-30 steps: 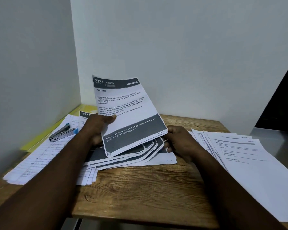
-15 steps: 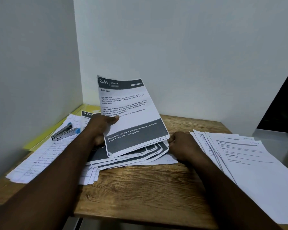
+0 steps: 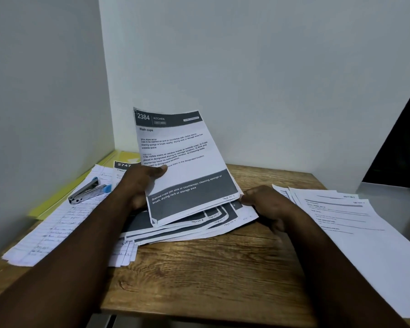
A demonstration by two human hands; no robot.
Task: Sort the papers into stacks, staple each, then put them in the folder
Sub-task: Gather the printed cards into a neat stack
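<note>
Sorting printed sheets on a wooden worktop (image 3: 211, 268)

Nearest, both forearms reach in over the bare wood; the right hand (image 3: 268, 204) lies with curled fingers against the right corner of the fanned pile (image 3: 199, 229), though whether it grips anything there cannot be told. The left hand (image 3: 140, 185) holds the top sheet (image 3: 182, 162), headed "2384 Kitchen", thumb on its face and fingers underneath, its far edge tilted up off the pile. A white stack (image 3: 355, 223) lies to the right. Left are handwritten sheets (image 3: 57, 223) with the stapler (image 3: 88, 189) on them, then the yellow folder (image 3: 126, 157) by the wall.
</note>
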